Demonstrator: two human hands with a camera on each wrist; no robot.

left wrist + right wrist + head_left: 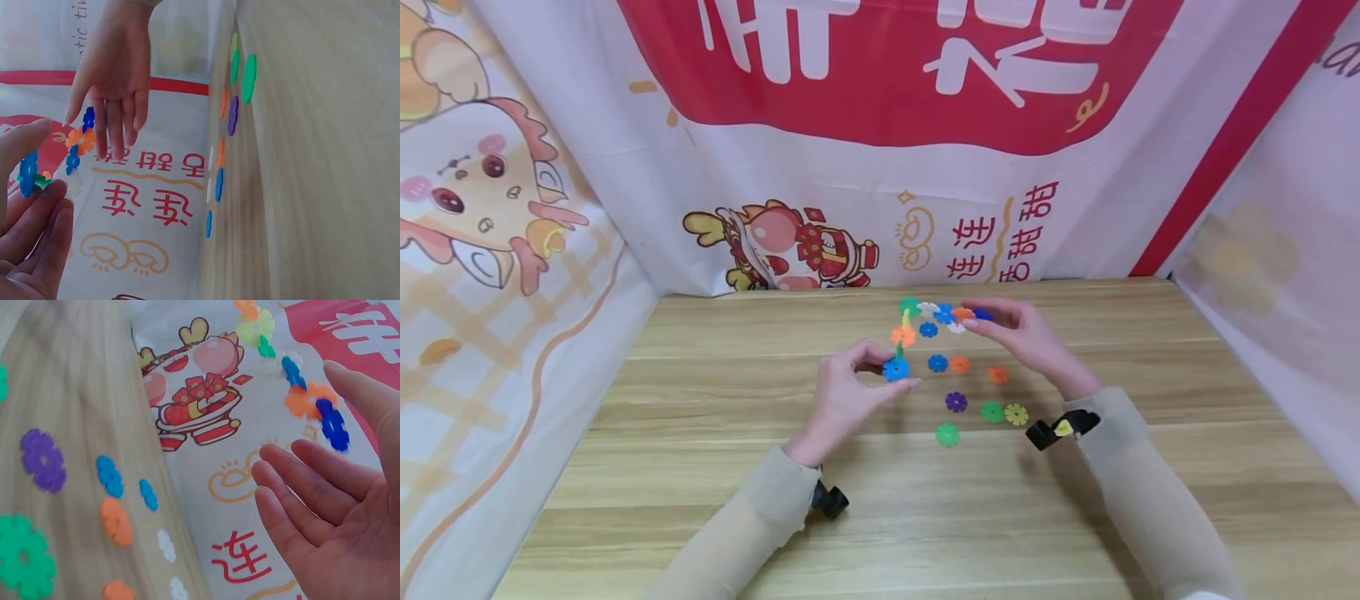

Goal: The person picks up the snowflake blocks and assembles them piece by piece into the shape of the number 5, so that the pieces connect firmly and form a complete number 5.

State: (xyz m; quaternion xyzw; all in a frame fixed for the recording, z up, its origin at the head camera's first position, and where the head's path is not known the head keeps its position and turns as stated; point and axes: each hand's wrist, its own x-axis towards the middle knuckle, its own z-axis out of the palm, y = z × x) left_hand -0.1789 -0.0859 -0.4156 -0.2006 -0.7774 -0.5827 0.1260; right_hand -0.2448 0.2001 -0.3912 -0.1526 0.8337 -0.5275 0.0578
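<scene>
Up goes the printed cloth (pixel 647 208), the biggest thing before me, walling off the back of the wooden table (pixel 715 483), and over that table both my hands are at work. My left hand (pixel 850 387) is closed in a pinch, thumb and fingers clamped on an end piece; my right hand (pixel 1026 333) has thumb and fingers apart, standing around the other end, with no clear grip in either wrist view. Between them, raised off the wood, bends the chain (pixel 910 307) of notched discs (a gaudy little string, turning a corner at the far side). My left pinch has its blue disc (pixel 896 369); at my right, an orange disc (pixel 309 401) runs into a dark blue disc (pixel 333 425) in the gap between thumb and fingers. Down on the table lie the loose ones, among them a purple disc (pixel 956 402), a yellow disc (pixel 1017 414) just beside a green one, and a nearer green disc (pixel 947 435). I'd call this the linking step, well along, with spares left over. The next move, I reckon, calls for steadying the left end and closing my right fingertips on that dark blue disc, so its tiny notches can be lined up without twisting the joints.
</scene>
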